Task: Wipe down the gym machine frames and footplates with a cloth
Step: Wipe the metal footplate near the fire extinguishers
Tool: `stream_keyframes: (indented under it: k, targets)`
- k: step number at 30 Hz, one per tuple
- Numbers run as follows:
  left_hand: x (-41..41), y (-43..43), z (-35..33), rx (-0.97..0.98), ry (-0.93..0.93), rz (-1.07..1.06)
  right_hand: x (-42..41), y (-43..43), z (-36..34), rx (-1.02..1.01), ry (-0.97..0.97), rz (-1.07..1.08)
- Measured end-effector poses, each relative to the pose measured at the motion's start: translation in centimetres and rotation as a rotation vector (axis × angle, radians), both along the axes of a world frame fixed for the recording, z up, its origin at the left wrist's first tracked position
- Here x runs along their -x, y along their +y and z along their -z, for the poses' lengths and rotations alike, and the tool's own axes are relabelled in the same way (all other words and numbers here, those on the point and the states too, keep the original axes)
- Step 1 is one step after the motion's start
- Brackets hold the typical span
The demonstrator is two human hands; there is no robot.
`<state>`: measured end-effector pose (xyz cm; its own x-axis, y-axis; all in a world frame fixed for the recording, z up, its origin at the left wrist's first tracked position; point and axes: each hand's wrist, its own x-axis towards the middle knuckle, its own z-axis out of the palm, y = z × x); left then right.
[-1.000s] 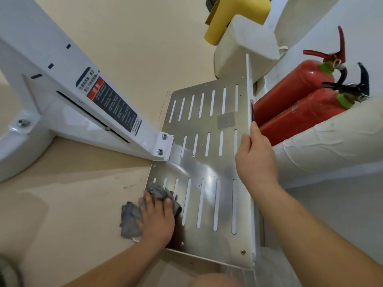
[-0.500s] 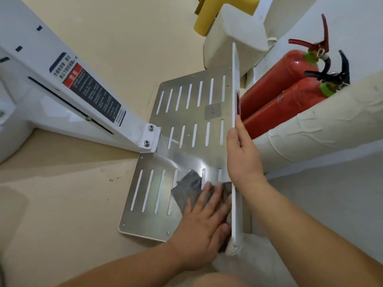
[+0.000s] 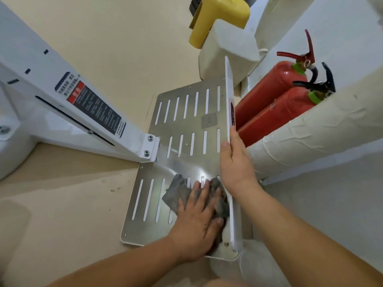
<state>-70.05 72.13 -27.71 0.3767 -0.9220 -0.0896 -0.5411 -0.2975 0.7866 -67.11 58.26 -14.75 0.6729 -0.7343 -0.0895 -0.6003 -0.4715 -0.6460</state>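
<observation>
Steel footplate [image 3: 186, 125] lies under both hands. The left hand [image 3: 199, 220], fingers flat and unclenched, presses the grey cloth [image 3: 178, 191] onto the plate's near right part. Just beside it, the right hand [image 3: 236, 162] clasps the white rim [image 3: 229, 90] between thumb and fingers, likely steadying the plate against the wiping. The frame [image 3: 62, 112] joins it further left.

Two bare hands: left hand [image 3: 196, 222], right hand [image 3: 236, 162]. Left forearm [image 3: 124, 264] and right forearm [image 3: 300, 230] are bare right to the frame edge (upper arms out of shot). Nails are cut short, clearest on the right thumb [image 3: 224, 145]. A rounded bare patch [image 3: 217, 283] shows at bottom centre (which body part is unclear).
</observation>
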Motion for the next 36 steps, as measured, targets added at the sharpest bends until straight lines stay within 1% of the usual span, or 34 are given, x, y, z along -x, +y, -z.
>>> stream_keyframes:
  k: [2, 3, 5, 7, 10, 13, 15, 17, 19, 20, 22, 23, 24, 25, 26, 27, 29, 31, 32, 33, 36]
  targets:
    - [0.9, 0.4, -0.8, 0.091, -0.096, 0.173, 0.0, 0.1, -0.2, -0.002, 0.019, -0.003]
    - [0.8, 0.7, -0.6, 0.119, -0.147, 0.205, 0.0, 0.1, -0.3, -0.002, 0.024, -0.005]
    - [0.0, 1.6, 1.1, 0.140, -0.210, 0.210, 0.0, 0.1, -0.2, 0.004, 0.032, 0.001]
    - [-1.3, 2.8, 3.2, 0.145, -0.199, 0.183, 0.0, 0.1, -0.1, 0.002, 0.031, 0.005]
    - [-3.7, 5.1, 6.6, 0.030, -0.135, 0.035, 0.0, 0.0, 0.1, 0.001, 0.030, 0.008]
    - [-3.6, 5.2, 7.4, -0.138, 0.009, -0.198, 0.0, 0.1, 0.1, 0.007, 0.038, 0.008]
    - [-1.9, 4.4, 6.2, -0.124, 0.063, -0.248, 0.0, 0.0, 0.4, 0.014, 0.025, 0.012]
    - [-0.7, 5.0, 5.6, -0.043, 0.042, -0.181, 0.0, -0.2, 0.7, 0.023, 0.016, 0.008]
    - [-0.9, 7.3, 7.8, 0.019, -0.003, -0.174, 0.2, -0.4, 1.1, 0.029, 0.012, -0.001]
    - [-1.4, 8.5, 9.6, -0.023, 0.007, -0.238, 0.3, -0.4, 1.4, 0.032, 0.009, 0.002]
    - [-3.1, 9.7, 12.1, -0.238, 0.165, -0.484, 0.4, -0.7, 1.6, 0.040, 0.008, 0.003]
    - [-3.9, 9.3, 12.4, -0.341, 0.250, -0.603, 0.4, -0.7, 1.7, 0.036, 0.006, 0.007]
    - [-4.4, 8.2, 11.7, -0.414, 0.308, -0.677, 0.4, -0.8, 1.7, 0.027, -0.001, 0.009]
    - [-4.6, 6.5, 10.6, -0.424, 0.333, -0.701, 0.5, -0.8, 1.7, 0.016, -0.011, 0.005]
    - [-4.4, 4.7, 9.0, -0.380, 0.331, -0.675, 0.5, -0.8, 1.7, 0.008, -0.019, 0.001]
    - [-4.1, 2.7, 7.3, -0.290, 0.304, -0.612, 0.5, -0.8, 1.7, 0.007, -0.023, 0.001]
    - [-3.3, -0.1, 3.9, -0.113, 0.186, -0.398, 0.5, -0.6, 1.6, 0.012, -0.026, 0.008]
    - [-3.8, -1.2, 3.2, -0.035, 0.077, -0.215, 0.4, -0.4, 1.4, 0.014, -0.021, 0.008]
    - [-4.7, -1.3, 3.4, -0.039, 0.071, -0.184, 0.4, -0.3, 1.3, 0.013, -0.013, 0.010]
    - [-5.8, -1.3, 3.7, -0.073, 0.091, -0.199, 0.4, -0.2, 1.2, 0.015, -0.005, 0.010]
    - [-9.5, -0.8, 1.7, -0.214, 0.336, -0.407, 0.1, 0.1, 0.7, 0.026, 0.028, 0.019]
